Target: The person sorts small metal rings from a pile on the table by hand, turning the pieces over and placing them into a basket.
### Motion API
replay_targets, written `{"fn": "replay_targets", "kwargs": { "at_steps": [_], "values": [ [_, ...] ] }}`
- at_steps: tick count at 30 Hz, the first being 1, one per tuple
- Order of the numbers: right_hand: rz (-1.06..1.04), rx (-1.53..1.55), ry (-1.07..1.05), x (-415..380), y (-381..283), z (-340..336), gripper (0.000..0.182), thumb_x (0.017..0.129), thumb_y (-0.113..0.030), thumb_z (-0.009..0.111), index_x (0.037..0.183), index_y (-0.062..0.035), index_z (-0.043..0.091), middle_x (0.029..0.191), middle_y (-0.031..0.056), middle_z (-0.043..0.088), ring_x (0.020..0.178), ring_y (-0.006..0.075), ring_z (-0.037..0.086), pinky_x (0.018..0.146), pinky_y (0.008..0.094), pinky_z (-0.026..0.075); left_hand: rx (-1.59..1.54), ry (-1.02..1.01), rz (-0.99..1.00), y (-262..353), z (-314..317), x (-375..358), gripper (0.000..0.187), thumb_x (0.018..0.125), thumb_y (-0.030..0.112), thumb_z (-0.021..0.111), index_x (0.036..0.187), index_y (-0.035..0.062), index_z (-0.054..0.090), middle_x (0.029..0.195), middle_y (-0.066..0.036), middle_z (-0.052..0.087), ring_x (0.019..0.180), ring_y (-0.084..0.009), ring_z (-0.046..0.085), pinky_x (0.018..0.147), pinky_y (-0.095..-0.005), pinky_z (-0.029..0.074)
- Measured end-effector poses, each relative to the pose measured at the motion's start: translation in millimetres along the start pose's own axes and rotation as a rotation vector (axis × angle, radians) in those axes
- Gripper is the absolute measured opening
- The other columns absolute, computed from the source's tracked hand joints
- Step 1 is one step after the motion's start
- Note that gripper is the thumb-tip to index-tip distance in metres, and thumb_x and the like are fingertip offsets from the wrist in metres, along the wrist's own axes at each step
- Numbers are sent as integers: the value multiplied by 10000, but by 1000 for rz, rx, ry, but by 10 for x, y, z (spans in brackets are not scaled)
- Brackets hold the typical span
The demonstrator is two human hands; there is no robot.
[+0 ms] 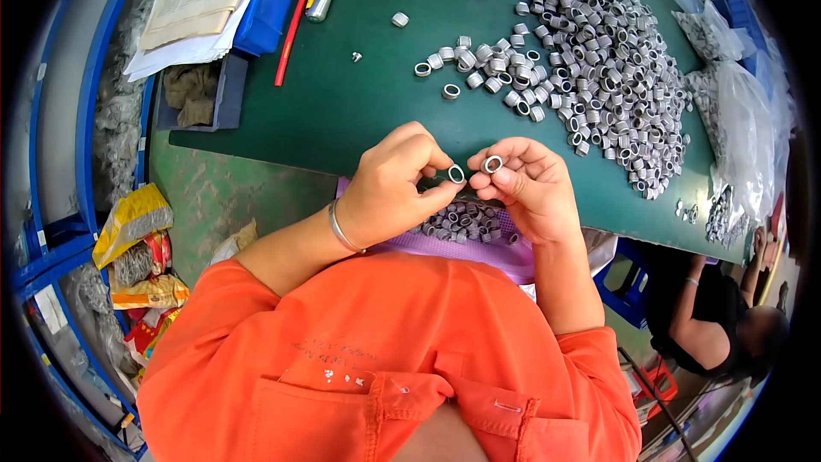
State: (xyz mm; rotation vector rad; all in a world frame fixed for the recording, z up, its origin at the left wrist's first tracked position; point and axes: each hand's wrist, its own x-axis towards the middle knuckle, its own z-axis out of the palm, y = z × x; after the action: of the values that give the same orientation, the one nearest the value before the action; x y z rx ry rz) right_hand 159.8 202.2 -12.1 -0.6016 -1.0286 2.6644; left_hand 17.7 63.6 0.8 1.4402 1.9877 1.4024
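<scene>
Both hands are raised close together over the front edge of the green table. My left hand (389, 180), with a bracelet at the wrist, pinches a small grey metal ring (456, 174) between thumb and fingertips. A second metal ring (492, 164) is held by the thumb and fingers of my right hand (532, 184). The openings of both rings face up toward me. Below the hands, a purple basket (513, 261) at my lap holds many similar rings (462, 221). Across the table lies a large heap of metal rings (599, 68), with loose ones spread to its left.
Pens (295, 30), a blue tray (269, 4) and papers (201, 0) lie at the back left. Plastic bags of parts (740, 120) line the right edge. Blue shelving (90, 103) stands left. Another person (714, 316) sits at the far right.
</scene>
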Motion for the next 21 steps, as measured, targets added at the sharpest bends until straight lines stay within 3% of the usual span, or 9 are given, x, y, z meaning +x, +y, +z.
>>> {"fn": "replay_targets", "kwargs": {
  "at_steps": [6,11,12,14,15,16,18,20,21],
  "values": [
    [-2,21,3,-7,6,18,183,836,36,603,1016,62,581,990,188,645,823,198,665,732,284,564,-44,-39,-65,68,-36,31,220,670,11,743,755,39,543,713,-43,512,528,-118,492,472,-252,412],
    [-300,-557,117,-14,140,161,149,803,85,626,944,37,624,939,44,584,815,96,588,675,208,496,-197,-37,-205,40,18,-6,219,741,20,720,931,15,610,803,-37,610,652,-70,564,568,-204,450],
    [-323,-693,134,-2,156,169,138,806,65,625,937,24,643,942,69,600,791,123,604,684,228,499,-221,-98,-274,33,-11,-12,207,770,34,702,952,10,605,827,-30,620,705,-59,578,601,-204,467],
    [-369,-972,15,48,75,200,138,798,46,631,931,16,653,951,105,606,771,164,619,688,259,501,-111,-66,-89,-98,-6,-36,204,797,36,674,980,10,586,837,-35,620,715,-53,569,587,-206,461],
    [-374,-1008,-5,76,45,248,184,785,46,625,965,9,639,943,132,603,765,242,622,681,300,503,-104,-57,-81,-149,0,-49,204,797,36,674,980,10,586,837,-35,620,715,-53,569,587,-206,461],
    [-382,-1010,-12,137,29,277,184,785,46,625,965,9,639,943,132,603,765,242,622,681,300,503,-295,-20,-212,-187,8,-66,202,804,28,661,985,12,572,827,-42,613,693,-59,558,557,-199,441],
    [-781,-1376,26,338,-35,321,238,772,49,613,1006,3,616,915,132,586,774,292,601,674,327,503,-655,-25,-574,-112,-91,-6,163,837,17,592,983,30,519,805,-59,574,606,-70,485,455,-176,340],
    [-826,-1453,53,559,-6,286,239,767,39,604,1004,3,596,894,133,567,781,324,575,668,360,493,-1087,39,-694,-141,-164,38,106,861,33,541,956,46,494,804,-63,541,556,-68,422,417,-170,278],
    [-841,-1562,72,659,19,264,217,768,28,607,983,4,596,894,133,561,780,319,572,669,364,491,-1131,65,-708,-138,-176,62,79,876,45,509,947,57,476,826,-73,533,551,-68,414,401,-175,273]
  ]
}}
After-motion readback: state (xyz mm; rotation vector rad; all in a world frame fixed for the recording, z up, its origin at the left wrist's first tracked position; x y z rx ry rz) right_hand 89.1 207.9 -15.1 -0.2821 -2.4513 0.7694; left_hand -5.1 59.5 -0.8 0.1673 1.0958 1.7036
